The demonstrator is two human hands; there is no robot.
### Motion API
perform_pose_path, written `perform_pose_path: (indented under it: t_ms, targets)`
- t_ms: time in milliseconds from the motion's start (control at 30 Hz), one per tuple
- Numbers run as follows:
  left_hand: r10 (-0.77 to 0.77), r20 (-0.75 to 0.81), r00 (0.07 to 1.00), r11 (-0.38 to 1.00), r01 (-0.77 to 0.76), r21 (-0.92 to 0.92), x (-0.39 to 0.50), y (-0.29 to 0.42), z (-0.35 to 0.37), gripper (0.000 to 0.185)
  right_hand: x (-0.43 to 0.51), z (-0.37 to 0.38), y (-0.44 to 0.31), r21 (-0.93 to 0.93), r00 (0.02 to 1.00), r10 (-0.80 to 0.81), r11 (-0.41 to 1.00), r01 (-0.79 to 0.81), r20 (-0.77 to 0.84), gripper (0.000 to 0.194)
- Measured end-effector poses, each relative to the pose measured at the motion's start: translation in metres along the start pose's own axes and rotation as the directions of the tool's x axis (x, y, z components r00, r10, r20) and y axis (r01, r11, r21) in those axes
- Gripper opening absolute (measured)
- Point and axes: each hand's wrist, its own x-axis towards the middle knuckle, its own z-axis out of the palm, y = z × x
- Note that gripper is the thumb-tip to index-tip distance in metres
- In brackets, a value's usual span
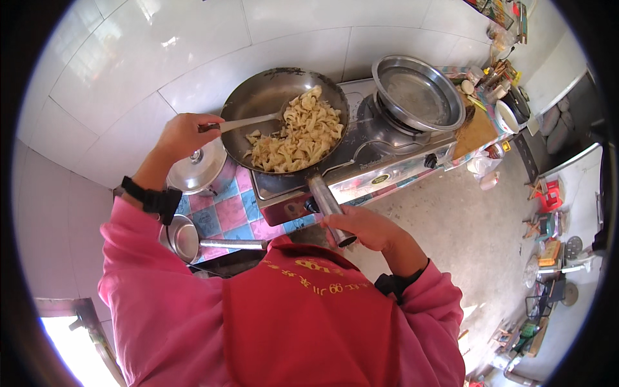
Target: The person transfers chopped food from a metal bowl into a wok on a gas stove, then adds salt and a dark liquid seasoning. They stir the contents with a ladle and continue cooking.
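Cauliflower pieces point(300, 138) are heaped in the right and lower part of a wok point(256, 99) on the left burner of a gas stove. My left hand point(186, 133) grips the dark handle end of a metal spatula point(249, 122) from the wok's left side. The spatula's head rests against the cauliflower and is partly hidden by it. Around the wok's hollow metal handle point(326, 196), which points towards me, my right hand point(360, 225) is closed. Beneath it, the stove's front point(382, 179) shows a control knob beside the handle.
A metal basin of water point(411, 94) sits on the right burner. Left of the wok stands a lidded pot point(193, 169), with a small saucepan point(186, 237) nearer me. A cutting board point(476, 133), a white bowl point(506, 117) and utensils lie farther right. Tiled wall point(300, 53) rises behind.
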Motion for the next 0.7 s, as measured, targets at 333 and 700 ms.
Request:
perform_pose_path:
  t_ms: [333,700]
  targets:
    - [0.494,-0.163,0.854,0.778,-0.351,0.522,-0.102,0.069,-0.055,0.024,0.0,-0.005,0.002,0.04,0.998,0.002,0.999,-0.004,0.061,0.037]
    - [0.494,-0.016,0.869,0.735,-0.408,0.541,-0.126,0.107,-0.068,0.026,-0.001,-0.003,-0.001,0.112,0.999,0.02,0.993,-0.026,0.047,0.032]
